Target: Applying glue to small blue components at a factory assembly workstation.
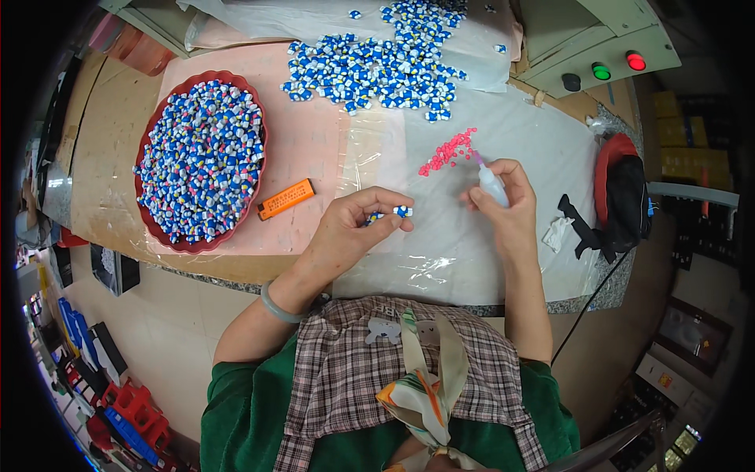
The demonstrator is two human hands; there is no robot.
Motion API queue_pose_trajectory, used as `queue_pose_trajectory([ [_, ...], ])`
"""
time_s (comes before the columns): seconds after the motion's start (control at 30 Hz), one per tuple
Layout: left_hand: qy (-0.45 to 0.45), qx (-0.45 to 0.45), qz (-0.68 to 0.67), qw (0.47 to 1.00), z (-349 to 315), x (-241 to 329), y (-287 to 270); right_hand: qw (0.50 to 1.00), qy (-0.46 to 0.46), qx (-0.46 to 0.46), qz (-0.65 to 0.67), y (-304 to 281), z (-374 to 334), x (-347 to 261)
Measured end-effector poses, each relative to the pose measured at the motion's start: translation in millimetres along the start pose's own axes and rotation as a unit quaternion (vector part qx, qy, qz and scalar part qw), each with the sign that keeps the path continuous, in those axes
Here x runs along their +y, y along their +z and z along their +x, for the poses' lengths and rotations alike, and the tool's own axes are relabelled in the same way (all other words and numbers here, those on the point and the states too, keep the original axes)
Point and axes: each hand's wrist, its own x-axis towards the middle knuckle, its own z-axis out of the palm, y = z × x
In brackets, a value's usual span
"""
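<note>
Between the thumb and fingertips of my left hand (344, 234) is a small blue and white figure piece (403, 212). More of the same blue and white shows within the curled fingers. My right hand (513, 211) is wrapped round a small pale squeeze bottle (494, 187), tilted so its thin purple tip points up and left. That tip is close to a scatter of tiny pink pieces (448, 152) on the pale sheet. It cannot be told whether the tip touches one of them.
A scalloped red tray (264, 161) heaped with blue and white pieces stands at the left. Beside it lies an orange box-shaped object (285, 199). Loose blue and white pieces (377, 71) spread across the back. A grey machine cabinet (586, 47) with buttons and a black-and-red bag (625, 193) occupy the right.
</note>
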Motion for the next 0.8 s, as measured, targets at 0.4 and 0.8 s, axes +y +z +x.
queue_pose_trajectory([
  [0.4,-0.002,-0.014,0.002,1.0,-0.5,3.1,-0.4,0.852,-0.224,-0.043,-0.471,8.5,30.3,0.8],
  [0.8,-0.03,-0.017,0.005,0.999,-2.0,6.4,-0.2,0.873,-0.197,-0.064,-0.442,1.7,27.8,-5.3],
])
